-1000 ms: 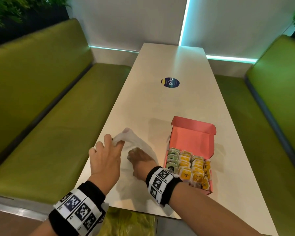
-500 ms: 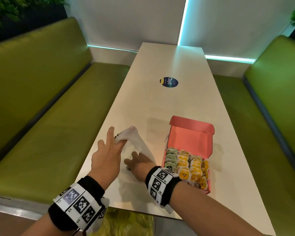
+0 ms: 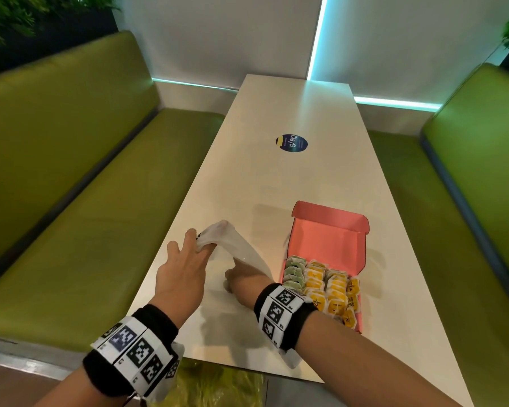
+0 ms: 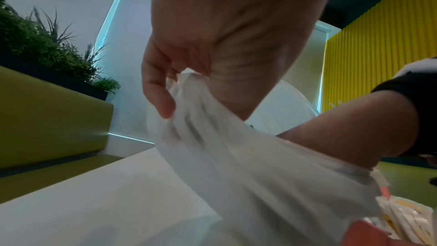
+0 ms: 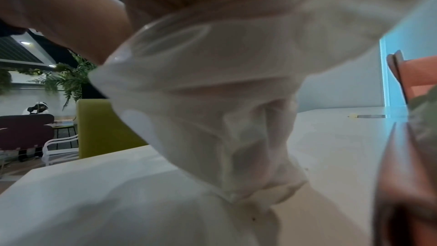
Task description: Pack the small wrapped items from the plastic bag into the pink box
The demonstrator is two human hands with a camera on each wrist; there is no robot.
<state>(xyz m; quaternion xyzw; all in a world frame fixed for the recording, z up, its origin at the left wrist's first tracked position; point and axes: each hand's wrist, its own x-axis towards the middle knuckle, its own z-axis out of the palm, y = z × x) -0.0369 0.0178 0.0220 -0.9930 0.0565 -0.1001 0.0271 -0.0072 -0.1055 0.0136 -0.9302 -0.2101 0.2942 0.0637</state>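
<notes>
The translucent white plastic bag (image 3: 243, 252) is stretched above the table between my two hands. My left hand (image 3: 199, 245) pinches the bag's gathered rim between thumb (image 4: 160, 100) and fingers and holds it up. My right hand (image 3: 241, 277) reaches inside the bag (image 5: 212, 100), fingers pointing down at its bunched bottom on the table; the film hides what they hold. Just to the right lies the pink box (image 3: 326, 239), lid open and leaning back. Rows of green and yellow wrapped items (image 3: 323, 286) fill its tray.
The long white table (image 3: 276, 186) carries a round blue sticker (image 3: 291, 143) farther away. Green benches (image 3: 71, 201) run along both sides. A yellow-green bag (image 3: 218, 386) shows below the table's near edge.
My left hand's fingers have straightened and raised the rim slightly, pulling the bag tauter. My right hand has stayed inside it, shifted a little forward.
</notes>
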